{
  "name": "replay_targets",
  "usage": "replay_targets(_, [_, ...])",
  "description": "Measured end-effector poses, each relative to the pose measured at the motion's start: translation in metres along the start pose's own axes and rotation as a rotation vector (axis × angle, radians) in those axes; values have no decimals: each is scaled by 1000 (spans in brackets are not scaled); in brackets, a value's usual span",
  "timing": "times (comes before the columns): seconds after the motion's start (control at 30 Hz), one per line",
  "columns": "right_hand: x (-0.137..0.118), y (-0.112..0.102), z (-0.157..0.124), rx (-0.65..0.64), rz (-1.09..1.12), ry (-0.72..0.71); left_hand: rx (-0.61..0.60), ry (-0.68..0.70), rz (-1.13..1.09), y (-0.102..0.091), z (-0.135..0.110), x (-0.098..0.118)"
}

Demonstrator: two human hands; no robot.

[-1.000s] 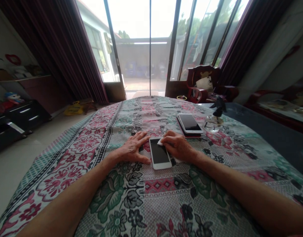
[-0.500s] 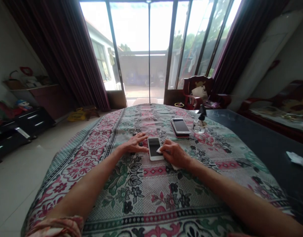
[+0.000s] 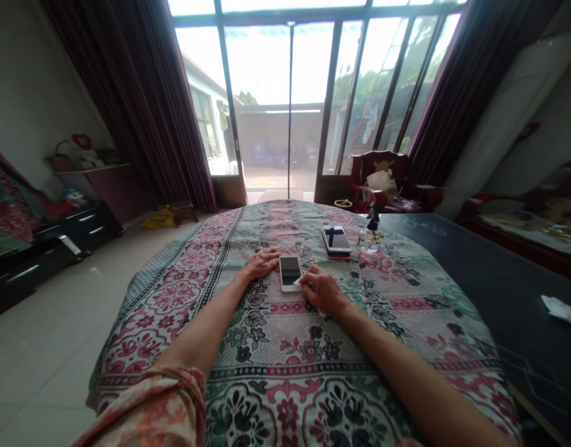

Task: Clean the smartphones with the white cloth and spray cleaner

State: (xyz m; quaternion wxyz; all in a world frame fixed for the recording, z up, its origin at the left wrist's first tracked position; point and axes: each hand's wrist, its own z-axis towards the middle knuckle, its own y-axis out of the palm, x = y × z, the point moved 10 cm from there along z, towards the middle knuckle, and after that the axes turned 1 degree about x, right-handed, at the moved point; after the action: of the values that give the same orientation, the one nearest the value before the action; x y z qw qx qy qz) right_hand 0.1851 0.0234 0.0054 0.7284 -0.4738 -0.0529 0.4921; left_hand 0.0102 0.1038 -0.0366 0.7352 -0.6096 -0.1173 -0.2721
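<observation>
A white phone [image 3: 290, 271] with a dark screen lies face up on the floral tablecloth [image 3: 285, 354]. My left hand [image 3: 261, 262] lies flat on the cloth against the phone's left edge, fingers stretched out. My right hand [image 3: 321, 290] is closed on a small white wipe [image 3: 298, 283] at the phone's lower right corner. A stack of two more phones [image 3: 336, 240] lies farther back to the right.
A small glass bottle with a dark top [image 3: 370, 236] stands beside the phone stack. The bare dark tabletop [image 3: 499, 292] at right carries a crumpled white scrap [image 3: 561, 308]. A red wooden chair [image 3: 381, 179] and glass doors stand behind; low cabinets [image 3: 57, 242] are at left.
The camera has pulled back and up, so hands and phone look smaller. My right hand with the wipe has slid from the phone's top toward its lower right corner.
</observation>
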Motion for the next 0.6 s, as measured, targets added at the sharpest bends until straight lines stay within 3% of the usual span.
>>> replay_targets(0.3, [-5,-1,-4,-12,39,-36,60,37,27,-2,0,1])
replay_targets(0.6, [-5,2,-6,-20,41,-55,35,98,114,-1,-5,12])
